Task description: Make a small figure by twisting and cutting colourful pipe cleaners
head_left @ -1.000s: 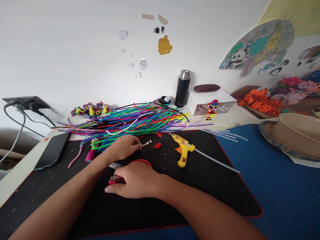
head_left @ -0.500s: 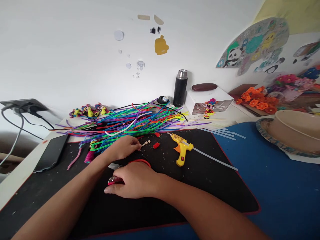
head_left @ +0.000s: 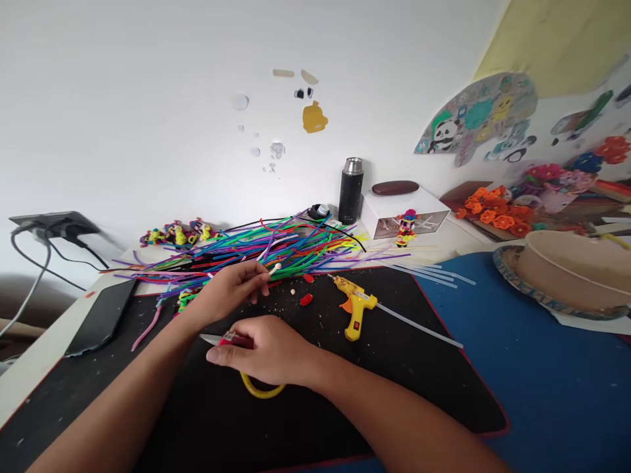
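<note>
Pinched in the fingers of my left hand (head_left: 234,289) is a short cream-coloured stick with a rounded knob (head_left: 276,267), held above the mat. My right hand (head_left: 269,348) is closed around a red lighter (head_left: 236,339) with a metal top, pointing left. Scissors show partly around that hand: a blade (head_left: 210,339) at its left and a yellow handle loop (head_left: 261,392) below. Whether the hand also grips the scissors is hidden. A small cream bead (head_left: 292,292) and two red pieces (head_left: 306,299) lie on the black mat (head_left: 394,381), right of my left hand.
A yellow glue gun (head_left: 355,305) with a long glue stick lies on the right. Many coloured pipe cleaners (head_left: 246,246) are heaped behind my hands. A phone (head_left: 103,318) is at left; a black flask (head_left: 350,194), white box (head_left: 409,210) and bowl (head_left: 566,263) stand farther back.
My left hand has lifted off the mat with the knobbed stick. My right hand still holds the lighter; the scissors' yellow loop now shows below it. The camera view has tilted up.
</note>
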